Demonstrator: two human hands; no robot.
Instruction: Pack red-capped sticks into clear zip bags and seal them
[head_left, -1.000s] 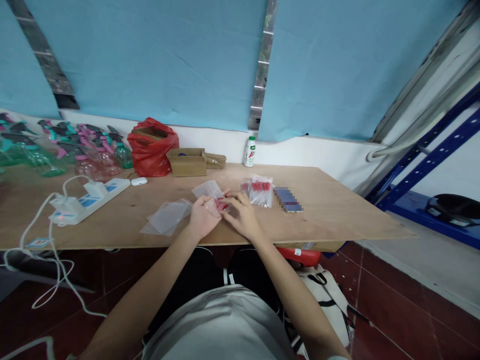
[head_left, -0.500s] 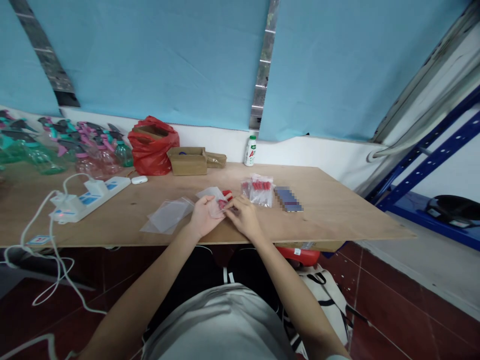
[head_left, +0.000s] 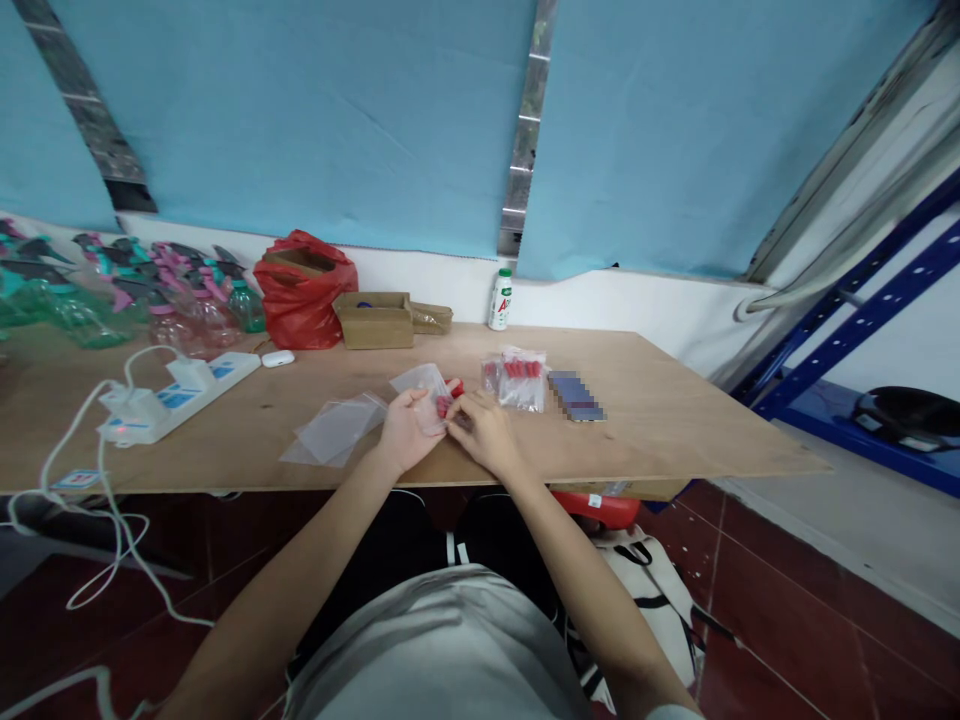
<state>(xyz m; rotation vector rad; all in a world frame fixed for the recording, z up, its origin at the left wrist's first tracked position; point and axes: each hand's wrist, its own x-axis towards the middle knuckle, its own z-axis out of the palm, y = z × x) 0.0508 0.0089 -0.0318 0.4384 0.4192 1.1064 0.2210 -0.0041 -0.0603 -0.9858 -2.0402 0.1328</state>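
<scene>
My left hand (head_left: 405, 435) is closed on a clear plastic bag (head_left: 429, 385), its thumb lying over the film. My right hand (head_left: 486, 432) meets it from the right, fingertips pinched at the bag's edge on a small red piece (head_left: 443, 406). Whether that piece lies fully inside the bag is hard to see. More red (head_left: 457, 387) shows just beyond the right fingers, partly hidden. Flat clear bags (head_left: 334, 432) lie on the table left of my left hand. Filled clear bags with red pieces (head_left: 523, 375) rest beyond my right hand.
A phone (head_left: 576, 396) lies to the right on the wooden table (head_left: 675, 430). Along the back stand a white bottle (head_left: 500, 300), a cardboard box (head_left: 376, 322), a red bag (head_left: 304, 300) and several spray bottles (head_left: 202, 310). A power strip (head_left: 180, 395) with cables sits at left.
Both hands stay nearly in place. The bag has shifted slightly upright in my left hand, and the red piece by my right fingertips shows more clearly.
</scene>
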